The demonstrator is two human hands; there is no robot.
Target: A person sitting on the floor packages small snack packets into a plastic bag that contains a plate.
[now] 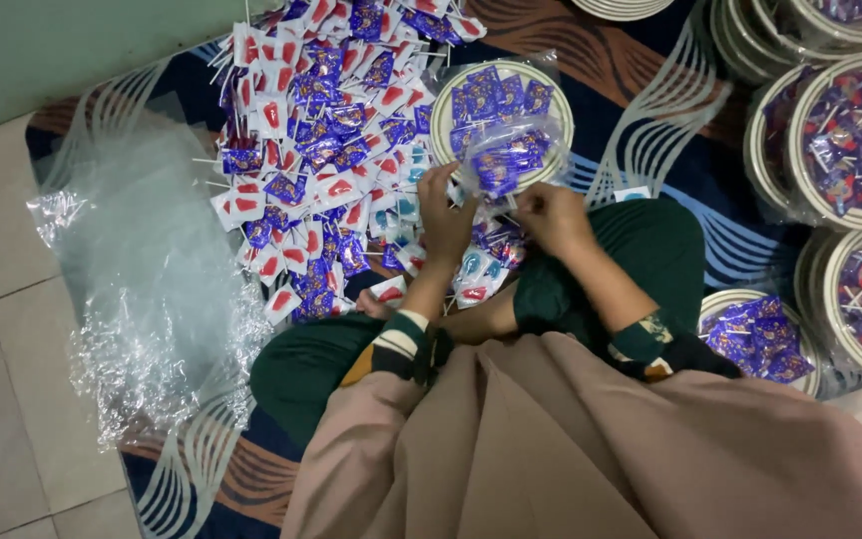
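Pinching small clear plastic bag of purple-wrapped lollipops point(507, 158) between both hands, just above lap, near round cream tray point(448, 112). Left hand point(445, 212) fingers closing on bag's lower edge; right hand point(552, 217) fingers curling at mouth. Judging bag light, crinkly, slippery; sticks likely poking film. Gripping gathered neck looking safest.

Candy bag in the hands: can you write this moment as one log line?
left hand: holds clear bag of purple candies | right hand: at bag's lower edge | behind: round tub | left: candy pile on rug
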